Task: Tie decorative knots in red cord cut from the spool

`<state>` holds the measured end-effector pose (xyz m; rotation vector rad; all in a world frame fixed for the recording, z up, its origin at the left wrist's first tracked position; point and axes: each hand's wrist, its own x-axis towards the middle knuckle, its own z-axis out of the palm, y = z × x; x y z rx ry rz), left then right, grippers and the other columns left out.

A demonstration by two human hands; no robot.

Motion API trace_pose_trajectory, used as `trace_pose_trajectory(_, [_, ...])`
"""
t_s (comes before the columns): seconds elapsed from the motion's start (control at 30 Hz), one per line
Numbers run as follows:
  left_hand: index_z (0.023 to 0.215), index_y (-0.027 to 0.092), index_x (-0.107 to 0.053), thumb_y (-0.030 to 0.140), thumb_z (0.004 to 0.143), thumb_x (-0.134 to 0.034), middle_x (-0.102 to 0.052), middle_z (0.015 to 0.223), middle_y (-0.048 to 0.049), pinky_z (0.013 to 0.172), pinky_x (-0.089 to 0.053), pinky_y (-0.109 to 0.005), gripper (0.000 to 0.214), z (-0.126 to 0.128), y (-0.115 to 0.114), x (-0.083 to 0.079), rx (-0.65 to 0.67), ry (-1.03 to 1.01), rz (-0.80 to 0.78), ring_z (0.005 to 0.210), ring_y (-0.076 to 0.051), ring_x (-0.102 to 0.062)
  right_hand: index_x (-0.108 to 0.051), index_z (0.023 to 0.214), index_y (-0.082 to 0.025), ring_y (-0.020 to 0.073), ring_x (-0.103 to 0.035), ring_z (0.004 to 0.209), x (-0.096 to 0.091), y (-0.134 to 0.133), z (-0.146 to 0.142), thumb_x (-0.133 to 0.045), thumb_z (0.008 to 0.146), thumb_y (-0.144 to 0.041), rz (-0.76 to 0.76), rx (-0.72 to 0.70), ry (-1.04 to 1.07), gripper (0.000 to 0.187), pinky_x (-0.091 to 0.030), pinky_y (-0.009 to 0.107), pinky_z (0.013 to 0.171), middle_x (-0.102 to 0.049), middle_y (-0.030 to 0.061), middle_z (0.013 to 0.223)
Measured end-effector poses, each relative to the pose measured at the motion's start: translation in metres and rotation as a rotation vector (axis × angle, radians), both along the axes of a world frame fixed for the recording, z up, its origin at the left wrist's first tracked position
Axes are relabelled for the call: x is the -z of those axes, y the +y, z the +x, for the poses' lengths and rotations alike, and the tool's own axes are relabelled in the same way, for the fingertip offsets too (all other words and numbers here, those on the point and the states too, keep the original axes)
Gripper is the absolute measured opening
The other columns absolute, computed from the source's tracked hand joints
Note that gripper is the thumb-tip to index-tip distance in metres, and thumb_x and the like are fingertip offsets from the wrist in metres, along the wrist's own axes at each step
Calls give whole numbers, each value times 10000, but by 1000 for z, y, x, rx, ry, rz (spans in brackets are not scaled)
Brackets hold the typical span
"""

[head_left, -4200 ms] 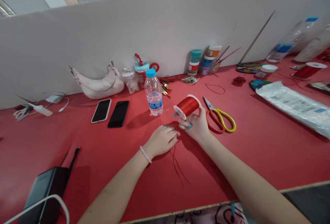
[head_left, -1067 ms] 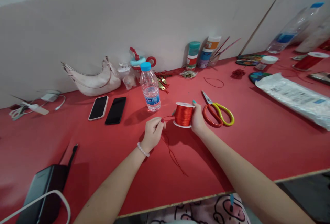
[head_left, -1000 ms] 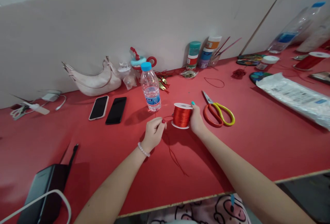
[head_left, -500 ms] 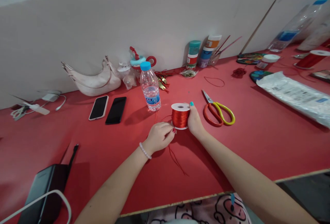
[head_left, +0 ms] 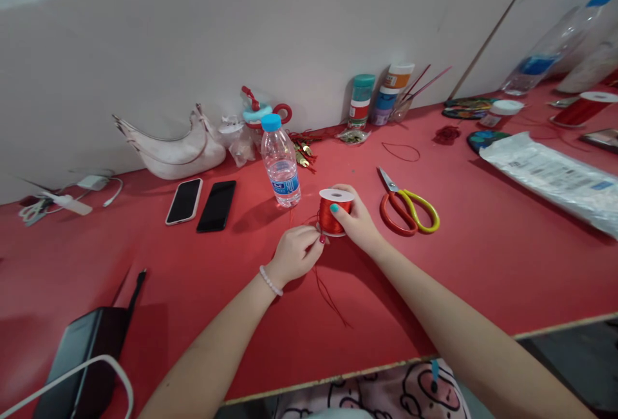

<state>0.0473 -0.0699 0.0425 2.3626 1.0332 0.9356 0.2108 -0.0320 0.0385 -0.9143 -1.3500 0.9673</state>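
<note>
A spool of red cord (head_left: 328,218) with white end discs stands just above the red table, slightly right of the middle. My right hand (head_left: 356,218) is wrapped round its right side, the thumb lying across the wound cord. Beside the spool's lower left, my left hand (head_left: 297,253) is closed in a pinch on the red cord (head_left: 328,293). The loose ends of that cord trail down over the table towards me. To the right of my right hand lie scissors (head_left: 408,210) with one red and one yellow handle, blades pointing away.
A water bottle (head_left: 280,165) stands just behind my hands. Two phones (head_left: 217,206) lie to its left, near a white handbag (head_left: 176,148). Paint bottles (head_left: 361,102) stand against the wall. A white plastic parcel (head_left: 555,181) lies at right, a black power bank (head_left: 82,358) at front left.
My right hand has shifted its grip: the thumb has come from the spool's right edge round to its front. The spool has moved slightly left. My left hand stays nearly in place.
</note>
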Motion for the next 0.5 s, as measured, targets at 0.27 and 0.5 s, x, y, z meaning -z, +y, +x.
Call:
trace_pose_trajectory(0.27, [625,194,-507,256,908,-361,-559,614,-18,597,-392,-261,324,0,1,2,-48,-16,-87,587,-137,-519,-458,1041,-247,202,-539,945,1,-2,-4,-641,740,-419,36,123,-3,392,-410,366,883,-574,44,1015])
trace_pose_trajectory(0.5, [647,190,-533,204,871,-399,-592,630,-17,612,-417,-268,261,0,3,5,-96,-83,-170,591,-140,-550,-405,1111,-262,215,-519,969,4,-4,-8,-677,702,-393,61,89,-13,508,-402,394,902,-546,50,1047])
